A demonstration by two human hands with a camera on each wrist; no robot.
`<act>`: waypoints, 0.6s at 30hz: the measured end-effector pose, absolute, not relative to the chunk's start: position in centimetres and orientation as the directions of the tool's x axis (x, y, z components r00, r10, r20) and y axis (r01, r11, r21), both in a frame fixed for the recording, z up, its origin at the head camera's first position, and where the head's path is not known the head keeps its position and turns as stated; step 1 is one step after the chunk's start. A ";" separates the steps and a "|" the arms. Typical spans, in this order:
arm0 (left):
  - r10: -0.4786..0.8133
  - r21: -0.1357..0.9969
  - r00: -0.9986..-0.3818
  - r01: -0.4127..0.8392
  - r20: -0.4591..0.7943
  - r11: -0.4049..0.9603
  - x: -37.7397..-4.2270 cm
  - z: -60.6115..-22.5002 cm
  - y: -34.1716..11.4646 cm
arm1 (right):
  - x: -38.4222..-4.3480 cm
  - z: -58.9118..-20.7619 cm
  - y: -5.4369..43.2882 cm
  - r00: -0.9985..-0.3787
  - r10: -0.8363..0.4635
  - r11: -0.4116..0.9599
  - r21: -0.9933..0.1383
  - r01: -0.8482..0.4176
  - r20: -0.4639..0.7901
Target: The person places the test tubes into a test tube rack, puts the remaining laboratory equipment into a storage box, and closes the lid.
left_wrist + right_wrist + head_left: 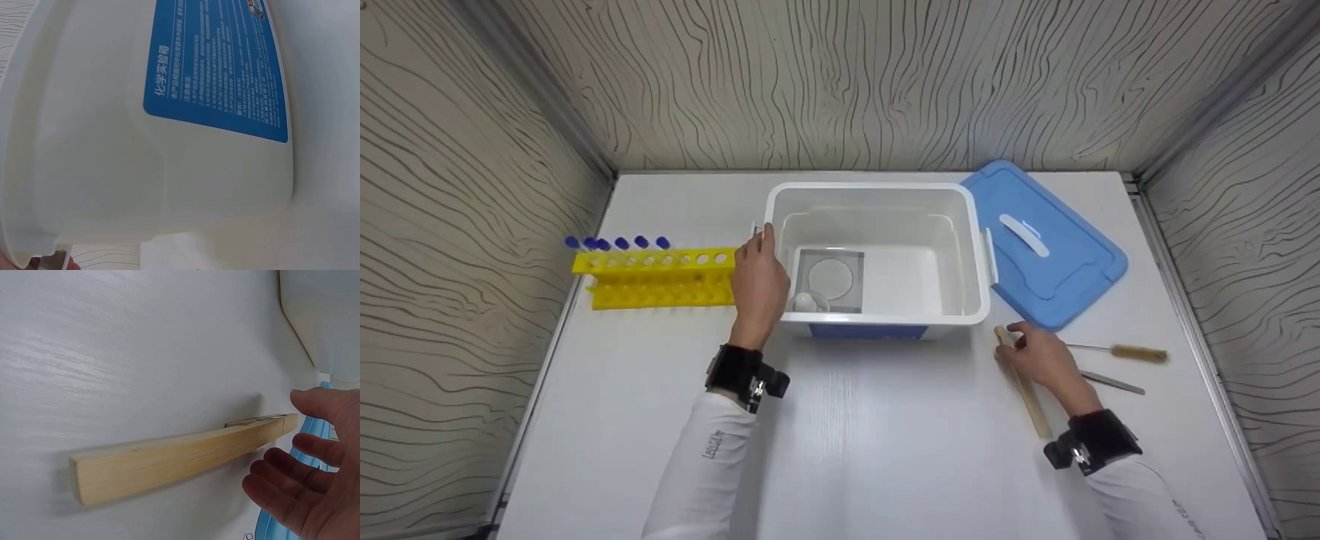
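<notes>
A white plastic bin (877, 320) with a blue printed label (219, 73) stands at the middle of the table. My left hand (761, 285) grips its left side at the rim and handle, fingertips at the lower left in the left wrist view. Inside the bin lie a grey square wire gauze (831, 276) with a pale round centre and a small white rounded piece (805, 302). To the right, a wooden test tube clamp (169, 464) lies on the table. My right hand (1046, 360) is around its far end, thumb and fingers spread apart (315, 461).
A blue lid (1065, 255) with a white handle lies behind my right hand. Beside that hand are a brush (1140, 352) and a thin metal tool (1114, 383). At the left stands a yellow rack (660, 259) holding several blue-capped tubes (622, 244). Patterned walls enclose the table.
</notes>
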State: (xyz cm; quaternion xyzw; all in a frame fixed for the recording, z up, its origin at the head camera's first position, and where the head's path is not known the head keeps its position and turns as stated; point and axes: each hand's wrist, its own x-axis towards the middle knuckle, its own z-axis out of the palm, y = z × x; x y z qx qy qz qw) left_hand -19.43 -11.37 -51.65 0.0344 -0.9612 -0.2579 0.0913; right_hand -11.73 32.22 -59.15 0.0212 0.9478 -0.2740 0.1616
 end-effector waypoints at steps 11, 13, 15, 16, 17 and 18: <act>-0.117 0.510 -0.982 -0.023 0.152 0.860 -19.5 -51.6 -11.3 | -11.9 -59.3 31.3 -0.929 -0.026 0.867 -0.471 0.162 -0.368; -0.114 0.509 -0.982 -0.021 0.152 0.861 -19.5 -51.5 -11.3 | -11.8 -59.4 31.2 -0.933 -0.020 0.868 -0.470 0.162 -0.359; -0.113 0.505 -0.981 -0.020 0.155 0.863 -19.5 -51.6 -11.4 | -11.7 -59.5 31.2 -0.935 -0.011 0.865 -0.473 0.169 -0.355; -0.112 0.503 -0.981 -0.019 0.156 0.864 -19.5 -51.6 -11.4 | -11.7 -59.6 31.2 -0.935 -0.008 0.863 -0.474 0.173 -0.355; -0.112 0.502 -0.981 -0.019 0.156 0.865 -19.5 -51.6 -11.4 | -11.7 -59.7 31.2 -0.935 -0.007 0.862 -0.476 0.174 -0.355; -0.112 0.500 -0.982 -0.020 0.155 0.866 -19.4 -51.6 -11.4 | -11.7 -59.7 31.2 -0.934 -0.004 0.861 -0.476 0.178 -0.356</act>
